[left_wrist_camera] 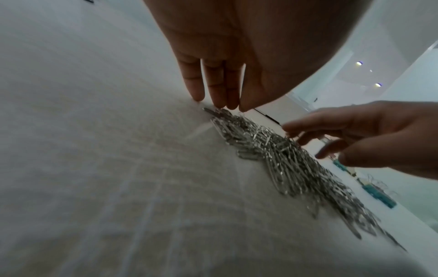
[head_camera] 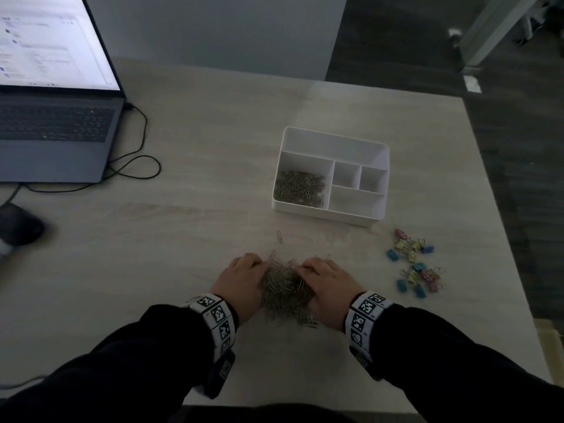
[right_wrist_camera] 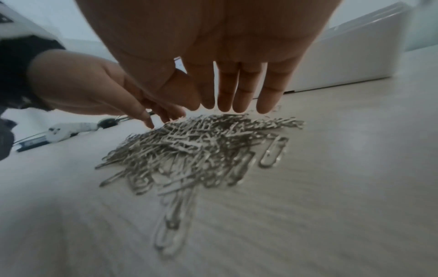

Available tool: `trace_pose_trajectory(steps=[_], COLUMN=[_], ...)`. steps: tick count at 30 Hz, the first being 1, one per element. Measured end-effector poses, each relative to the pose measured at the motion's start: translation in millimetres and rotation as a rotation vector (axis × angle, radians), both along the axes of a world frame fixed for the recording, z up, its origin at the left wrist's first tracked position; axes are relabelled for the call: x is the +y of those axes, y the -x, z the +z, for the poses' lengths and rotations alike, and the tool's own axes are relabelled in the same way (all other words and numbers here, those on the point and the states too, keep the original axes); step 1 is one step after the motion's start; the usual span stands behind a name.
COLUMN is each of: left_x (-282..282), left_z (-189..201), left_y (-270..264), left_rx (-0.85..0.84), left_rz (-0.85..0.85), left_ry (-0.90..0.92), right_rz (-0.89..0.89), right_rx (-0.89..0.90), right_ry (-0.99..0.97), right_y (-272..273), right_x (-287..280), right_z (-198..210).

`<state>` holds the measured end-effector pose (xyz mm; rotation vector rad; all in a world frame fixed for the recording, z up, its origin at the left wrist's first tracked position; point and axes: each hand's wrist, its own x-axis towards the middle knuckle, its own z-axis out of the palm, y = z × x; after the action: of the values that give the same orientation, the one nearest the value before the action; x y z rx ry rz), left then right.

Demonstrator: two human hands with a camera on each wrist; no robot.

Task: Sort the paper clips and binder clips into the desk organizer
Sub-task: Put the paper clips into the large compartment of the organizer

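A heap of silver paper clips (head_camera: 285, 290) lies on the table near its front edge. My left hand (head_camera: 244, 279) flanks its left side and my right hand (head_camera: 323, 282) its right side. In the left wrist view the left hand's fingers (left_wrist_camera: 220, 90) are straight, with their tips on the table at the far end of the heap (left_wrist_camera: 284, 159). The right hand's fingers (right_wrist_camera: 237, 90) hang straight over the heap (right_wrist_camera: 194, 148). Neither hand holds anything. The white desk organizer (head_camera: 332, 136) stands further back, with paper clips (head_camera: 300, 187) in its large left compartment. Coloured binder clips (head_camera: 415, 261) lie scattered to the right.
One stray paper clip (head_camera: 279, 236) lies between the heap and the organizer. An open laptop (head_camera: 58, 123) with a looping black cable (head_camera: 137, 166) stands at the far left, and a dark object (head_camera: 18, 224) lies near the left edge. The table's right edge (head_camera: 500, 209) runs close to the binder clips.
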<state>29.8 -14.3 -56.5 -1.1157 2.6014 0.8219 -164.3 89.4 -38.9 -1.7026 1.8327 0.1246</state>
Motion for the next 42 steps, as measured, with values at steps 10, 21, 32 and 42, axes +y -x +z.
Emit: trace_pose_trajectory(steps=[10, 21, 32, 42], left_x=[-21, 9, -4, 16], left_z=[-1, -5, 11, 8], left_y=[43, 19, -1, 34], left_rx=[-0.091, 0.098, -0.229, -0.092], left_rz=[-0.030, -0.200, 0.067, -0.038], left_ry=[-0.023, -0.087, 0.025, -0.083], right_rz=[-0.300, -0.211, -0.252, -0.217], right_rx=[0.069, -0.022, -0.026, -0.107], right_ry=[-0.018, 0.062, -0.074, -0.034], right_y=[28, 18, 15, -1], right_x=[24, 40, 30, 6], right_z=[-5, -7, -5, -8])
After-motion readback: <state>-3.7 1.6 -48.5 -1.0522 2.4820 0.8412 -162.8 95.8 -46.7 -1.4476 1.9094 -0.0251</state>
